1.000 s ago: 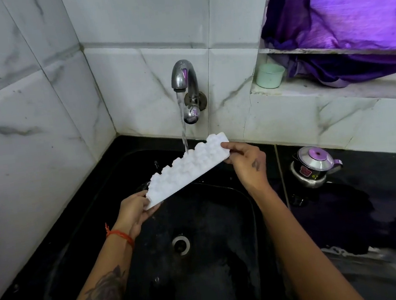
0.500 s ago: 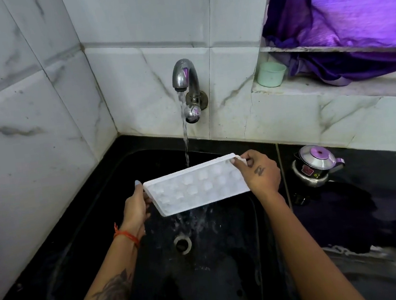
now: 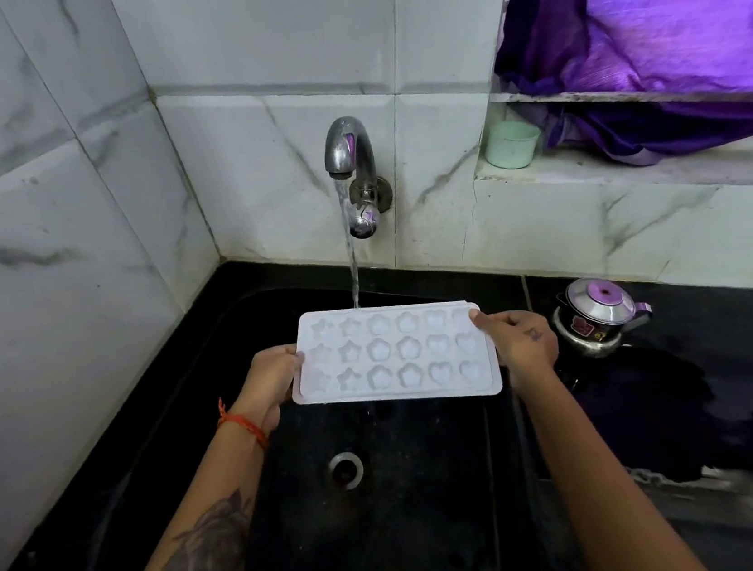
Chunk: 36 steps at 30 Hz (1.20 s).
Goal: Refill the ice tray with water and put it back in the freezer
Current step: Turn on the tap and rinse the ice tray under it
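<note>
A: What do I hold, from left to right?
B: My left hand grips the short left edge of the ice tray; my right hand pinches the right edge.
A: And the tray?
B: Cavities up, level over the black sink, tap water striking its far rim; a green cup sits on the ledge

A small steel kettle stands on the black counter; a green cup sits beside purple cloth.
</note>
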### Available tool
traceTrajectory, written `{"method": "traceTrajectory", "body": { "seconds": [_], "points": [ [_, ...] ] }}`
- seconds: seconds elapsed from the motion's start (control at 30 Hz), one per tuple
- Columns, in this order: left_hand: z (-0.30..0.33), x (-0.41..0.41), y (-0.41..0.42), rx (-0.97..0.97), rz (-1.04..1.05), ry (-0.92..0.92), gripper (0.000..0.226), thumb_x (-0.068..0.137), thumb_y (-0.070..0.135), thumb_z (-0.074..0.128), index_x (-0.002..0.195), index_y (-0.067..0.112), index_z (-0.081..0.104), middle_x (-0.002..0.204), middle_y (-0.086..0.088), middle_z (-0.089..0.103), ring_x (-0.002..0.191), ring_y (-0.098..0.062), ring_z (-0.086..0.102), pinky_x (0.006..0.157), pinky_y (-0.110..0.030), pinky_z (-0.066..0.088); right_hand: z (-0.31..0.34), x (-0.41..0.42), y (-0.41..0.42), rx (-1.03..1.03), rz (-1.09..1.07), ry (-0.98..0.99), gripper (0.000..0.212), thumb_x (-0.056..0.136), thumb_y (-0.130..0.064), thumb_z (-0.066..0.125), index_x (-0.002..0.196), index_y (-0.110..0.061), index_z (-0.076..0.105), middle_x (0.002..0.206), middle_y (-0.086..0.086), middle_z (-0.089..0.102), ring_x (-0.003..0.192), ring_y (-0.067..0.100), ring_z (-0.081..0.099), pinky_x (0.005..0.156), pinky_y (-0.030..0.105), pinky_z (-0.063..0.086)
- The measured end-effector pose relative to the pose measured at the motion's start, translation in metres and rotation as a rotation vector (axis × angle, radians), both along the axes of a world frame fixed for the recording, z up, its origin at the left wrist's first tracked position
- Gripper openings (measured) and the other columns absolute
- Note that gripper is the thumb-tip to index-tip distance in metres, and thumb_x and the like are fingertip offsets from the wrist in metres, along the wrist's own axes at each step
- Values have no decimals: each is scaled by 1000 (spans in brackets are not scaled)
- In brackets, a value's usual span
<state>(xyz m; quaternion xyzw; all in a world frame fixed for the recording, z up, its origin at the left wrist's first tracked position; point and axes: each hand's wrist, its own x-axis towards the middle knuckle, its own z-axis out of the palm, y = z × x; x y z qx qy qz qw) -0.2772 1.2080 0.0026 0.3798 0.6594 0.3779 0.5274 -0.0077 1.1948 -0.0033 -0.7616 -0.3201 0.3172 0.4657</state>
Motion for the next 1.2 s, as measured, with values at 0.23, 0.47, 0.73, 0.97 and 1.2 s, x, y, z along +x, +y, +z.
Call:
{"method": "traceTrajectory", "body": {
  "seconds": [0.23,0.47,0.73,0.97,1.2],
  "points": [
    [2,15,7,-18,-22,-162,27,98,3,41,118,1,58,110,-17,64,78,-19,63,58,-27,53,-1,16,4,41,-38,104,13,75,-27,78,85,-19,74,99,5,72,97,25,67,93,42,52],
    [9,26,10,-28,-107,-218,32,100,12,37,120,32,53,105,2,64,91,-17,61,69,-36,52,-5,21,7,23,-37,134,25,78,-13,72,103,-14,73,103,7,72,97,26,67,91,43,53],
    [11,40,9,40,-157,-299,36,101,11,36,129,30,48,115,0,62,100,-21,62,76,-40,54,-11,26,5,-15,-91,136,31,82,-8,66,112,-17,69,106,3,69,97,25,65,90,41,54],
    [7,42,5,94,-130,-329,36,101,11,37,132,26,45,117,-1,60,96,-17,62,72,-37,53,-13,27,6,-11,-89,128,32,84,-6,65,114,-16,68,107,4,68,98,24,65,91,40,53],
    [2,28,1,141,-3,-343,31,101,16,40,130,23,45,122,-4,59,102,-22,60,70,-36,53,-9,8,8,21,-21,101,32,85,-2,61,114,-15,66,86,-4,63,89,17,62,83,29,51]
  ]
}}
